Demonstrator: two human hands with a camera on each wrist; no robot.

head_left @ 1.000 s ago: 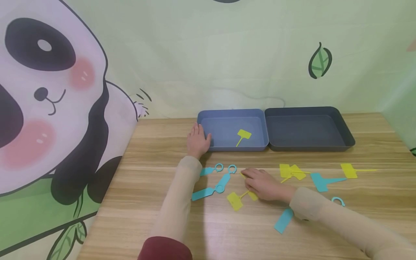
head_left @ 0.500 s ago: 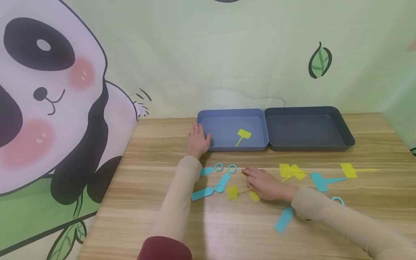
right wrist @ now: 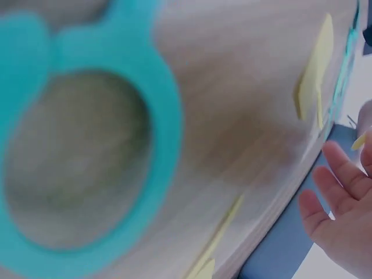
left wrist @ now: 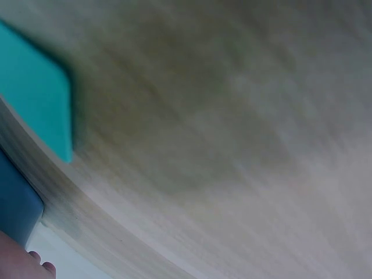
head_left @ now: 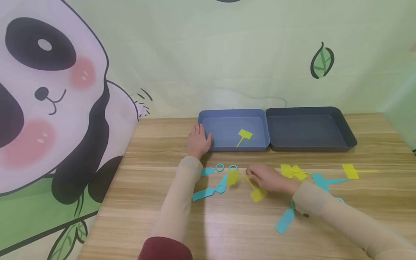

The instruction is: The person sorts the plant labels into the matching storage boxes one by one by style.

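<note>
My right hand (head_left: pixel 268 177) pinches a yellow T-shaped plant label (head_left: pixel 232 177), whose flat head hangs out to the left, overlapping a cyan ring label (head_left: pixel 220 185). Another yellow plant label (head_left: pixel 258 194) lies just below the hand. In the right wrist view the other fingers (right wrist: pixel 336 192) are spread, and a yellow tip (right wrist: pixel 359 141) shows at the fingertips. With fairly straight fingers, my left hand (head_left: pixel 199 141) rests at the left edge of the blue tray (head_left: pixel 222 139). One yellow plant label (head_left: pixel 245 134) lies inside that tray.
A dark grey tray (head_left: pixel 308 128) stands right against the blue one. Yellow labels (head_left: pixel 294 171) and a cyan T-shaped label (head_left: pixel 321 181) lie to the right on the wooden table (head_left: pixel 227 234). A cyan ring label (head_left: pixel 284 221) lies below the right forearm.
The pinched yellow label has swung upward from the table toward the cyan ring labels, and the right hand has risen slightly, uncovering the other yellow label. The left hand stays put.
</note>
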